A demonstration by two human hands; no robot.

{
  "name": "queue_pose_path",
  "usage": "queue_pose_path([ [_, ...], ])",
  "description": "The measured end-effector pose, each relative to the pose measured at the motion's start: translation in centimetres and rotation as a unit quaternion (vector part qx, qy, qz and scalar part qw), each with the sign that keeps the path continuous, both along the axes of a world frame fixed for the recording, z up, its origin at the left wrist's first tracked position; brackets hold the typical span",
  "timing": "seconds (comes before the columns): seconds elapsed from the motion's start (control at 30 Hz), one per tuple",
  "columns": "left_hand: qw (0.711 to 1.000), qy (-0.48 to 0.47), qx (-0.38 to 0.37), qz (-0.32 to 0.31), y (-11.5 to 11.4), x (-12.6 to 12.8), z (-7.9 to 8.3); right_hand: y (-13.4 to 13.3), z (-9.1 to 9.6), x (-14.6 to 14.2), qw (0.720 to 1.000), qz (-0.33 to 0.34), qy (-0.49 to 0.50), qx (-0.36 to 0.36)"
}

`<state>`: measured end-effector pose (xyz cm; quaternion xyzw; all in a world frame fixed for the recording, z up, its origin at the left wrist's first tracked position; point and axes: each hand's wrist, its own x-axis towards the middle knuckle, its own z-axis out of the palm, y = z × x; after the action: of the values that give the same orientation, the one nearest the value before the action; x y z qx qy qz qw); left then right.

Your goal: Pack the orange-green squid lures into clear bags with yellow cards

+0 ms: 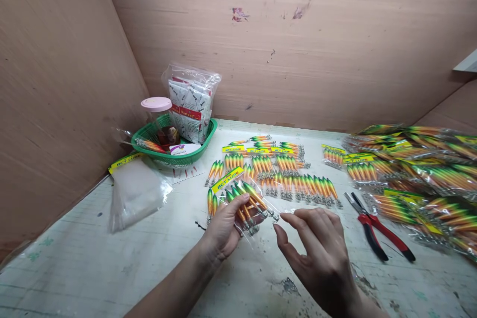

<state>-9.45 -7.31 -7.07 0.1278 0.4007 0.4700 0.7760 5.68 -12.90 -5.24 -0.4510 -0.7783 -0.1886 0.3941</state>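
My left hand (223,233) grips a clear plastic bag of squid jigs (250,198), its thumb across the front. The jigs are green at one end and orange toward the hooks, and a yellow header card (228,180) tops the bag. The hooks point toward my right hand (322,251), whose thumb and forefinger are spread a little apart close to the bag's lower end. I make out nothing between those fingertips. Behind the bag, loose squid jigs (321,189) lie in a row, partly covered by the held bag.
Filled bags of jigs (439,174) are heaped at right, beside red-and-black pliers (387,233). Flat, unfilled bags (132,191) lie at left. Behind them a green basket (186,159) holds a pink-lidded jar (156,105) and a printed packet (190,109). Wooden walls (298,59) enclose the table.
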Motion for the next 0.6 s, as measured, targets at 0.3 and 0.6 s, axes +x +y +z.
queue_pose_path([
  [0.3, 1.000, 0.004, 0.011, 0.025, -0.18, 0.13, -0.24, 0.51, -0.71, -0.22, 1.000, 0.007, 0.020, 0.002],
  [0.6, 0.999, 0.011, 0.015, 0.033, -0.24, 0.33, -0.67, 0.18, -0.80, 0.14, 0.999, -0.006, 0.041, -0.026],
])
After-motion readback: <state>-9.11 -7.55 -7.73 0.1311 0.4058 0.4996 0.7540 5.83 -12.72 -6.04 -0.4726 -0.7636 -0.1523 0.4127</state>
